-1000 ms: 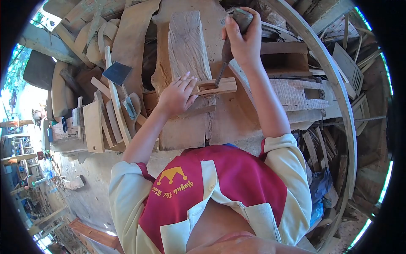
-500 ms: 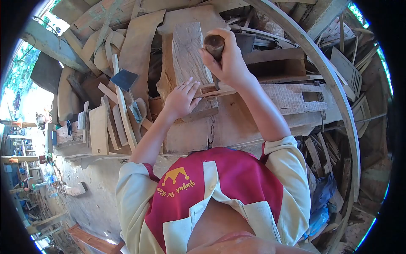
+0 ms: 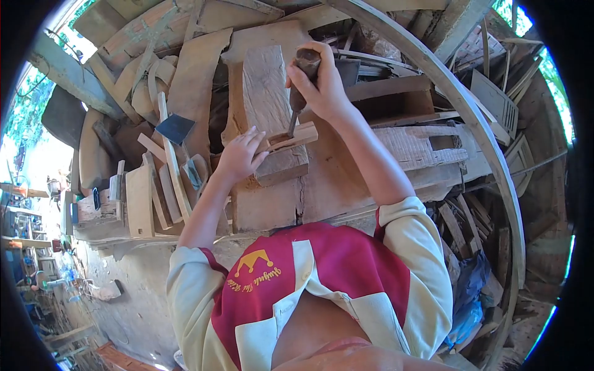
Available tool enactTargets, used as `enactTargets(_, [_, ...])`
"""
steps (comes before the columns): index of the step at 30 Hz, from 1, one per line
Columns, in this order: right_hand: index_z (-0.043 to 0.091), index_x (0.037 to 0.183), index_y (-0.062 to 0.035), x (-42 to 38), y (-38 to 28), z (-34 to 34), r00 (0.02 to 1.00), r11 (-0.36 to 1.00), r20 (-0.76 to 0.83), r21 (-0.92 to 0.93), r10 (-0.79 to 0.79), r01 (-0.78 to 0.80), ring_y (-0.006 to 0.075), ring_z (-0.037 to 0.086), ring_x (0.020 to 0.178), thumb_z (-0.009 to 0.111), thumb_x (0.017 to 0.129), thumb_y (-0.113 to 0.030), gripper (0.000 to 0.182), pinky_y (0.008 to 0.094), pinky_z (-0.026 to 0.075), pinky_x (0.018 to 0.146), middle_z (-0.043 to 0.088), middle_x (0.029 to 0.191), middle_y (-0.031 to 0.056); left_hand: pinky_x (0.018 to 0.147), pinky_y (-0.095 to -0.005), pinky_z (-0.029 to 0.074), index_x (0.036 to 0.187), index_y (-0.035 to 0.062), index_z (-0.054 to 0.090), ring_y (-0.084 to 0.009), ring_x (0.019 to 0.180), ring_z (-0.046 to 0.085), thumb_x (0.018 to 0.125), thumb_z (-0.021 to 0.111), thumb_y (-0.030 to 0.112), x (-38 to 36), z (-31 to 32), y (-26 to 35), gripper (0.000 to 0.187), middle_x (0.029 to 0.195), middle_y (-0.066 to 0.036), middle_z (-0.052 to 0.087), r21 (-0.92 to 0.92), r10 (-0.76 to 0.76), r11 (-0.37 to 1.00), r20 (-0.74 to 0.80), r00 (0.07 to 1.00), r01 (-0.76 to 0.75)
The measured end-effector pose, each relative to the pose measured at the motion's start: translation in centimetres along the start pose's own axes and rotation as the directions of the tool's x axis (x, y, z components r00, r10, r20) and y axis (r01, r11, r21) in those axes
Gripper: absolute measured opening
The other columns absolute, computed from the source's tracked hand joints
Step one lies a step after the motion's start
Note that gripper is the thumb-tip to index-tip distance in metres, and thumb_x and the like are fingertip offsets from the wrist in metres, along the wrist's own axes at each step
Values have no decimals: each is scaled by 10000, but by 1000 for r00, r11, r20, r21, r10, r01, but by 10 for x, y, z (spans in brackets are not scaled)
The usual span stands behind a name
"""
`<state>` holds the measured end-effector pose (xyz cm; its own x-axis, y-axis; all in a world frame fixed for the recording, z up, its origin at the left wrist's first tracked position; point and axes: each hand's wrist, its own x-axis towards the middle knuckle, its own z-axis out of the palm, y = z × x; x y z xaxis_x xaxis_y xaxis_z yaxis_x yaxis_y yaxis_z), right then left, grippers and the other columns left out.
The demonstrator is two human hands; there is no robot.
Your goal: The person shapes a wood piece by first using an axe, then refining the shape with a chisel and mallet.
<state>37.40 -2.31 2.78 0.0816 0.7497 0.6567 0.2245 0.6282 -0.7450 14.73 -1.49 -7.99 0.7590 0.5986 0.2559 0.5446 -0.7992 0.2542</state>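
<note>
My right hand (image 3: pixel 323 86) is closed around the dark wooden handle of a chisel (image 3: pixel 298 101). The chisel stands nearly upright, its metal blade reaching down into a slot in a small wooden piece (image 3: pixel 304 133). That piece lies across a thick, rough wooden block (image 3: pixel 267 86). At its left end, my left hand (image 3: pixel 238 156) grips the piece, fingers over the far side and thumb on the near side. The fingers partly hide that end.
A worn workbench (image 3: pixel 337 179) supports the block. Upright boards (image 3: pixel 141 201) and a dark square plate (image 3: pixel 176 128) stand left. At the right lie a slotted plank (image 3: pixel 421 145) and a long curved wooden strip (image 3: pixel 476 108). Scrap wood is piled behind.
The chisel has tilted, so its blade now shows in the slot. The wooden piece's right end has come into view beside my right wrist. The whole view has shifted slightly.
</note>
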Motion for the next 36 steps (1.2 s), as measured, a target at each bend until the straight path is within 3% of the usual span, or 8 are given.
enactTargets(5, [298, 1113, -35, -3, 2, -2, 997, 997, 19, -33, 75, -74, 113, 527, 679, 524, 848, -69, 350, 248, 431, 627, 516, 830, 68, 948, -382, 355, 1336, 30, 250, -358, 1127, 446, 773, 585, 274, 9, -18, 14, 699, 1216, -248, 446, -180, -29, 983, 3, 1000, 29])
enactTargets(10, [377, 1127, -4, -6, -10, -5, 997, 944, -62, -330, -45, 22, 316, 580, 830, 605, 804, -235, 457, 365, 453, 732, 574, 904, 189, 922, -384, 374, 1377, 78, -82, -358, 1122, 456, 681, 660, 144, 68, -64, 55, 1019, 1206, -232, 460, -441, 5, 892, -215, 977, -101])
enactTargets(14, [419, 1132, 3, 1, -37, -13, 952, 770, 111, -565, -286, 297, 337, 510, 1018, 612, 787, -302, 500, 387, 412, 841, 497, 1115, 204, 840, -369, 431, 1380, 68, 40, -334, 1031, 534, 688, 677, 147, 114, -63, 85, 944, 1135, -212, 516, -476, -68, 867, -408, 911, -148])
enactTargets(17, [401, 1242, -9, -6, -53, -40, 928, 552, 305, -747, -213, 372, 344, 380, 1179, 603, 796, -280, 560, 374, 322, 977, 388, 1269, 187, 729, -315, 465, 1267, 32, 324, -236, 870, 598, 721, 676, 156, 128, -39, 82, 661, 976, -157, 591, -671, -253, 701, -552, 794, -243])
enactTargets(19, [405, 1244, -23, -19, -58, -54, 963, 684, 261, -689, -73, 238, 339, 382, 1178, 607, 793, -285, 559, 372, 330, 970, 388, 1270, 185, 637, -263, 446, 1000, 9, 489, -132, 715, 553, 753, 666, 155, 129, -34, 83, 337, 790, -82, 593, -805, -396, 523, -519, 757, -279])
enactTargets(21, [421, 1241, -57, -35, -51, -66, 968, 767, 184, -642, 173, -15, 326, 384, 1184, 617, 788, -286, 544, 372, 360, 946, 377, 1288, 174, 611, -259, 431, 938, 9, 495, -115, 676, 517, 762, 660, 152, 128, -31, 77, 281, 748, -63, 573, -800, -434, 545, -526, 731, -252])
enactTargets(27, [367, 1257, 11, -148, 27, -87, 727, 218, 26, -961, 686, -171, 364, 310, 1233, 551, 764, -506, 737, 474, 359, 932, 331, 1314, 234, 539, -256, 403, 840, 23, 459, -103, 588, 478, 774, 655, 173, 119, -29, 71, 256, 665, -50, 530, -722, -439, 632, -633, 638, -282])
enactTargets(36, [433, 1212, -41, -187, 59, -80, 708, 29, -94, -987, 700, -160, 339, 522, 1033, 538, 776, -280, 508, 597, 196, 983, 509, 1157, 198, 504, -270, 401, 817, 16, 438, -118, 552, 493, 773, 655, 194, 117, -42, 88, 284, 627, -78, 529, -652, -406, 733, -648, 645, -194])
